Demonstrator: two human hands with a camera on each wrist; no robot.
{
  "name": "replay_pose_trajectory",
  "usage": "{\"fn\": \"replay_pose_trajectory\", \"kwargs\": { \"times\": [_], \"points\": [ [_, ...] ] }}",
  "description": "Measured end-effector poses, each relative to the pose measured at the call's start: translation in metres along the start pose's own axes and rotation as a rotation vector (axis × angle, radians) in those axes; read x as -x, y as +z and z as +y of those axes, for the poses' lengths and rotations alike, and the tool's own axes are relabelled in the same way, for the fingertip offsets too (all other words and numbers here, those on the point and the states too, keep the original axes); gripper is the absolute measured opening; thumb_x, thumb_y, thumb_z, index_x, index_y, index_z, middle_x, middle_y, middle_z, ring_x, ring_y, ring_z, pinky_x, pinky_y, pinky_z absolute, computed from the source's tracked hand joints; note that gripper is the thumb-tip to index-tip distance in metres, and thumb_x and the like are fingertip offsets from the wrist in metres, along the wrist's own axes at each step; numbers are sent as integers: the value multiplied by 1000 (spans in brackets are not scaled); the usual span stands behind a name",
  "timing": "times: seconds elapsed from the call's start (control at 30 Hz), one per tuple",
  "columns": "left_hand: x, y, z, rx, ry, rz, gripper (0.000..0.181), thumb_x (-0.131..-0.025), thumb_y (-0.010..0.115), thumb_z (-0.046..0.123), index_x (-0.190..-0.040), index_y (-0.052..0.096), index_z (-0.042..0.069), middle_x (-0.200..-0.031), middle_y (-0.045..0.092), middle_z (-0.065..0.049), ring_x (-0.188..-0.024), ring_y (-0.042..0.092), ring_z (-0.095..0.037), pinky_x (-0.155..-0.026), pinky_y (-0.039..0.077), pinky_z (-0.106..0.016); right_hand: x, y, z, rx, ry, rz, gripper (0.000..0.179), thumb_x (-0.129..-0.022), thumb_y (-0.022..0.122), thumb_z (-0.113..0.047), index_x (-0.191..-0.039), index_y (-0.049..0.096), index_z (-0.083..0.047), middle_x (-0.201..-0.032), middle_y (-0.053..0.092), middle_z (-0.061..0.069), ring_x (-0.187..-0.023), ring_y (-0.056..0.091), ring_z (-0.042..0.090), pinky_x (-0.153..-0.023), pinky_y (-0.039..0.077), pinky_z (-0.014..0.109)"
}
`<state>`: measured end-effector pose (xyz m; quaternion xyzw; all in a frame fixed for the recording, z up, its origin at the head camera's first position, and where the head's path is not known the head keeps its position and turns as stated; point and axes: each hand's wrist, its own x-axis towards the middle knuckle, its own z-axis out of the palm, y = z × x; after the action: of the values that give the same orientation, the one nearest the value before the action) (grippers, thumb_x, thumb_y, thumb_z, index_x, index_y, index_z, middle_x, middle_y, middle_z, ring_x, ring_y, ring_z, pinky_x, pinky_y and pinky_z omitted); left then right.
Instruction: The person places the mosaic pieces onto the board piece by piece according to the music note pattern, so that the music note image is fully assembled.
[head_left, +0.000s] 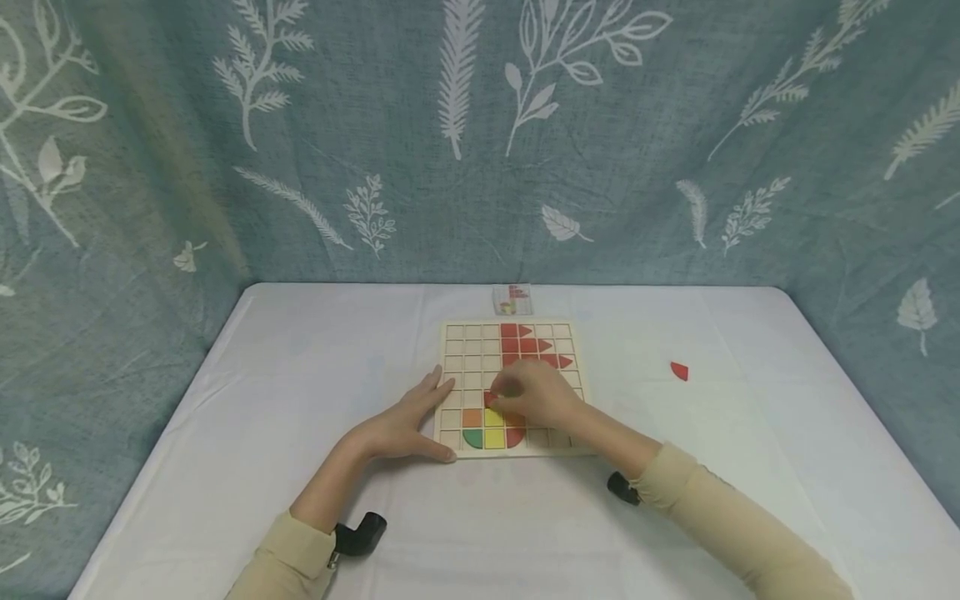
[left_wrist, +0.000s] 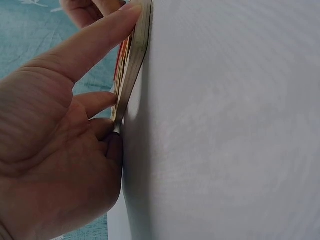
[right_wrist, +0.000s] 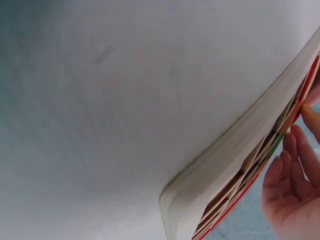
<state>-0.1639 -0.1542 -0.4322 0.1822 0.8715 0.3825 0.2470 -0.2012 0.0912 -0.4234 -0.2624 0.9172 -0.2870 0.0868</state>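
A wooden grid board (head_left: 472, 364) lies on the table with coloured flat pieces in its cells. My left hand (head_left: 408, 421) rests at the board's left side, fingers spread; in the left wrist view its thumb (left_wrist: 100, 47) touches the board's edge. With thumb and fingertips, my right hand (head_left: 546, 396) pinches a small red piece (head_left: 490, 400) over the cell above a yellow square (head_left: 493, 418). Near it are an orange square (head_left: 472, 418), a green quarter-circle (head_left: 473, 437) and a red quarter-circle (head_left: 514, 437). The right hand partly hides the board's middle.
A loose red quarter-circle-like piece (head_left: 679, 372) lies on the white tablecloth (head_left: 750, 433) to the right. Behind the board stands a small pattern card (head_left: 513, 300). Rows of red squares and triangles (head_left: 529, 345) fill the board's upper right. A patterned curtain (head_left: 420, 208) surrounds the table.
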Motion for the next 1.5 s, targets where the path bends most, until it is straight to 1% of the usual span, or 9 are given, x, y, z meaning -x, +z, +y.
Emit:
{"fn": "replay_pose_trajectory", "kwargs": {
  "times": [0.2,0.53,0.63,0.77,0.87,1.03,1.23,1.4,1.5],
  "points": [
    [0,1,1,-4,7,-2,109,-74,84,34,-156,18,5,-162,-4,-17,-148,-3,-37,-114,10,-60,0,0,-1,4,7,13,13,-86,76,-22,-97,75,-15,-93,71,-7,-95,64,13,-87,51,33],
    [-2,0,1,-1,12,5,108,-74,85,33,-156,19,5,-162,-3,-17,-148,-3,-37,-115,9,-59,1,1,-3,24,15,4,16,-88,74,-23,-100,77,-14,-94,73,-6,-94,65,13,-87,52,32],
    [-2,1,2,-1,12,3,108,-74,85,33,-156,19,6,-162,-3,-17,-148,-3,-37,-115,9,-59,5,-1,0,3,38,27,15,-89,72,-24,-100,77,-15,-94,73,-8,-95,65,13,-87,52,33],
    [-3,2,2,-7,0,6,109,-74,85,33,-156,19,6,-162,-3,-16,-148,-3,-36,-115,9,-58,13,-10,9,-80,65,82,15,-90,71,-24,-101,77,-15,-94,71,-9,-83,61,11,-74,52,30],
    [-4,3,3,-8,-14,15,110,-72,86,32,-156,20,6,-163,-2,-16,-148,-2,-36,-116,9,-57,24,-21,21,-146,87,118,16,-91,71,-24,-102,76,-14,-94,71,-7,-78,58,11,-67,50,29],
    [-3,2,3,-8,-21,19,110,-72,86,32,-155,20,6,-163,-2,-16,-148,-2,-36,-115,10,-58,49,-40,45,-190,200,177,20,-91,70,-26,-106,75,-13,-99,71,-1,-89,62,17,-74,51,34],
    [-1,1,3,0,-13,13,110,-73,86,33,-156,19,5,-162,-3,-17,-148,-2,-37,-115,10,-59,83,-67,86,-122,366,243,27,-93,67,-25,-115,71,-10,-108,70,9,-100,63,26,-79,52,41],
    [0,1,2,1,-6,9,110,-73,85,33,-156,19,6,-162,-3,-17,-148,-2,-38,-114,10,-60,112,-92,121,-68,413,291,34,-94,64,-20,-123,65,-2,-115,66,20,-106,59,37,-83,50,49],
    [-1,1,1,-4,-6,11,110,-73,85,34,-156,18,6,-162,-3,-17,-148,-2,-38,-114,10,-60,126,-105,135,-55,445,290,37,-94,63,-17,-125,61,2,-118,62,25,-110,56,41,-85,49,52]
  ]
}}
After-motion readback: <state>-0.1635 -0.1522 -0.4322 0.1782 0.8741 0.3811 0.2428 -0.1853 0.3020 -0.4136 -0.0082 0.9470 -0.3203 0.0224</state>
